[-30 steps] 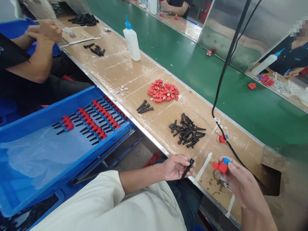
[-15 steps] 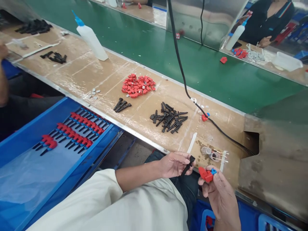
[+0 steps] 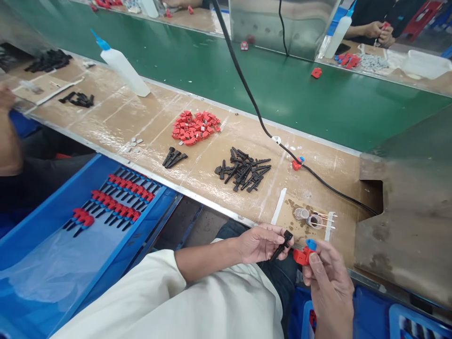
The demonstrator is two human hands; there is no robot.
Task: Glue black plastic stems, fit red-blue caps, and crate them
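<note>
My left hand (image 3: 259,242) pinches a small black plastic pin (image 3: 282,244) at the near edge of the bench. My right hand (image 3: 326,278) grips a red cap with a blue tip (image 3: 304,254), held right beside the pin's head, nearly touching it. On the brown bench top lie a pile of black pins (image 3: 243,172), a smaller cluster of black pins (image 3: 173,157) and a heap of red caps (image 3: 194,127). Two small clear cups with thin sticks (image 3: 310,219) stand just beyond my hands.
A blue bin (image 3: 45,216) at left holds rows of finished red-capped pins (image 3: 116,200). A white squeeze bottle (image 3: 122,66) stands on the bench. A black cable (image 3: 254,113) crosses the green conveyor (image 3: 282,89). Another person's arm (image 3: 9,136) is at far left.
The view has swung right and down. My right hand has brought the red cap closer to the black pin; my left hand has kept its hold on the pin.
</note>
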